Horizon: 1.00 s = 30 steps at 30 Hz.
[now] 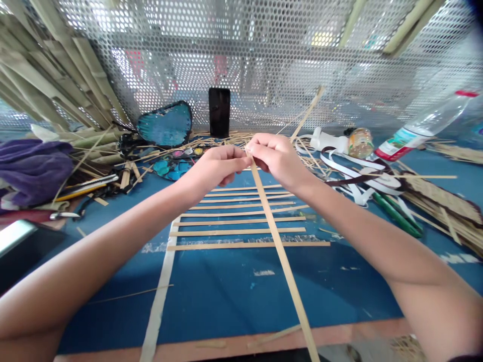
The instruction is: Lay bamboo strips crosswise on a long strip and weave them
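The left hand and the right hand are meeting over the far middle of the bench, both arms reaching in from the near side. The fingers of the right hand are pinching the far end of a long flat strip, thumb against curled forefinger; the fingers of the left hand are pinching at the same end, thumb and forefinger pressing together, the fingertips of the two hands nearly touching. The long strip is running from this grip toward the near side, slanting slightly right and extending past the near edge of the bench. It is passing over a row of thin strips, which are lying crosswise, roughly parallel and spaced apart; whether it is touching them cannot be told. A white tape is running along the left ends of the nearer thin strips and continuing to the near edge. A black phone is standing upright beyond the hands, in front of a perforated screen. On the far left, bamboo poles are leaning above a purple cloth. On the right, a clear bottle is tilting beside a jar, and a green tool is lying nearer.
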Each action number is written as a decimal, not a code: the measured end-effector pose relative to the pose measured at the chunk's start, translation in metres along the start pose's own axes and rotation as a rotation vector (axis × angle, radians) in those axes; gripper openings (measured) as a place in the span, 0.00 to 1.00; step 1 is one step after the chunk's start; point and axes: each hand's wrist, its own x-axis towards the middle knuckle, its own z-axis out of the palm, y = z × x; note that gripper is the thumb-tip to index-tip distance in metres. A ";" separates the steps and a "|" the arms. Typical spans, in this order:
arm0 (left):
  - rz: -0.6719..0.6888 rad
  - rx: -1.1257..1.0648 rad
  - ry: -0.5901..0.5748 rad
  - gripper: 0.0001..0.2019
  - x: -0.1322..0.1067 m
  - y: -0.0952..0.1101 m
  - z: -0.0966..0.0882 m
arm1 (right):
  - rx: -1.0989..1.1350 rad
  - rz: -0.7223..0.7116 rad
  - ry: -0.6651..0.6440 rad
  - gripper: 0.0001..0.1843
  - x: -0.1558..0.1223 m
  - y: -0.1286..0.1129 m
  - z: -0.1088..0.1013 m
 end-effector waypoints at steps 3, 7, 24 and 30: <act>0.033 0.066 0.027 0.08 -0.002 0.000 0.003 | -0.050 -0.028 0.018 0.16 -0.002 -0.003 0.001; 0.151 0.205 0.132 0.07 -0.001 -0.003 0.006 | 0.028 0.045 0.010 0.16 -0.003 -0.006 0.004; 0.320 0.570 0.247 0.12 -0.016 0.010 0.010 | 0.039 0.053 0.039 0.13 -0.011 -0.018 0.008; 0.379 0.677 0.280 0.12 -0.025 0.019 0.014 | 0.062 0.037 0.049 0.14 -0.014 -0.022 0.010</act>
